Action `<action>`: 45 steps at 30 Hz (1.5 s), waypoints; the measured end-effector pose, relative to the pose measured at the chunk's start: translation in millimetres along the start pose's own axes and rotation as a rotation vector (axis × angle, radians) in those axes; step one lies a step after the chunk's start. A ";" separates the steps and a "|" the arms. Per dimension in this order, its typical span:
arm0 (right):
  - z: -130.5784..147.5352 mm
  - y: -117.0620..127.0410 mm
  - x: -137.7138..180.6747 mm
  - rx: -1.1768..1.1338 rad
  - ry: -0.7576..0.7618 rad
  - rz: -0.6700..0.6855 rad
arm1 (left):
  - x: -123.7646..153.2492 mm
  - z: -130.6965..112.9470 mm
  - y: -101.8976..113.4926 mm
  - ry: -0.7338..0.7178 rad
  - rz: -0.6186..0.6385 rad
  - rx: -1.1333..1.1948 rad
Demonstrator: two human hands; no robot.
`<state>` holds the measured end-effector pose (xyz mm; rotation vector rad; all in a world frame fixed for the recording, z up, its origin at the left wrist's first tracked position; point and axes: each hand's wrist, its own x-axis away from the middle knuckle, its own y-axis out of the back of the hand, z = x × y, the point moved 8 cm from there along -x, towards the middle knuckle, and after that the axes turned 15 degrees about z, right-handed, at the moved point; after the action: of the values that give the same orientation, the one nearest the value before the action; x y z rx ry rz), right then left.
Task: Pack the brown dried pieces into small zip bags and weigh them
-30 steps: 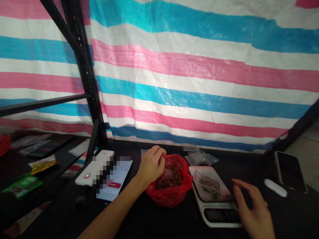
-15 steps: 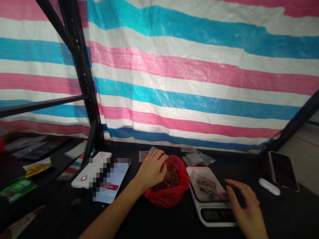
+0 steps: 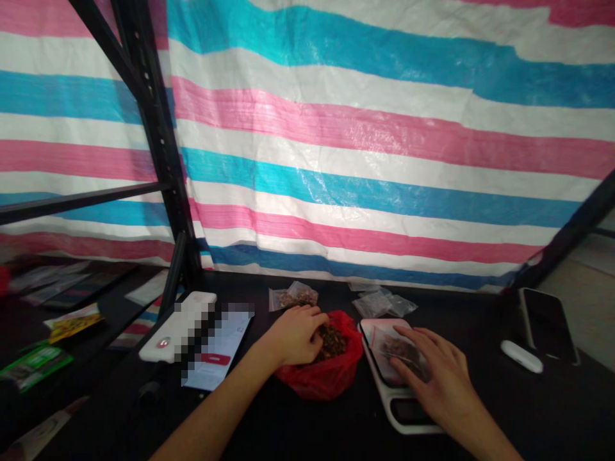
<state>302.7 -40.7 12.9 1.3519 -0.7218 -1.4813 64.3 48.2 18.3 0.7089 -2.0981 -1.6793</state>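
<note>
While left hand (image 3: 300, 334) curls in red plastic bag (image 3: 327, 382) (grip unclear), right hand (image 3: 435, 360), nearer, straddles clear plastic packet (image 3: 400, 349) on flat white scale (image 3: 398, 420), thumb and fingers parted; packet's long axis slants toward that palm.

Around your red plastic bag (image 3: 321, 381), you have pink, white and blue stripes across the tarpaulin (image 3: 365, 147) at twelve o'clock, a white-bodied kitchen scale (image 3: 408, 428) at three and a green packet (image 3: 37, 366) at nine.

Left hand (image 3: 298, 336) at the red bag (image 3: 327, 379) — right hand (image 3: 441, 368) over the pouch (image 3: 400, 349) on the scale (image 3: 406, 410), perhaps in contact.
</note>
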 end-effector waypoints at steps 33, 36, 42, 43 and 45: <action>20.0 14.3 -34.2 -0.288 0.060 0.095 | 2.6 16.7 4.3 0.026 -0.090 0.024; 2.1 18.2 -28.8 -0.232 0.055 0.083 | 2.0 15.6 4.2 0.018 -0.095 0.037; -58.3 33.2 13.5 -0.311 -0.296 -0.309 | 1.1 14.2 5.4 0.009 -0.091 0.058; -68.2 29.7 20.9 -0.341 -0.365 -0.330 | 1.1 13.7 5.2 0.006 -0.088 0.064; -82.4 21.4 31.1 -0.407 -0.465 -0.334 | 1.2 12.4 4.3 0.000 -0.079 0.078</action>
<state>390.1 -62.3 2.9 0.8482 -0.4467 -2.1160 55.6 58.0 19.6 0.8252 -2.1719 -1.6458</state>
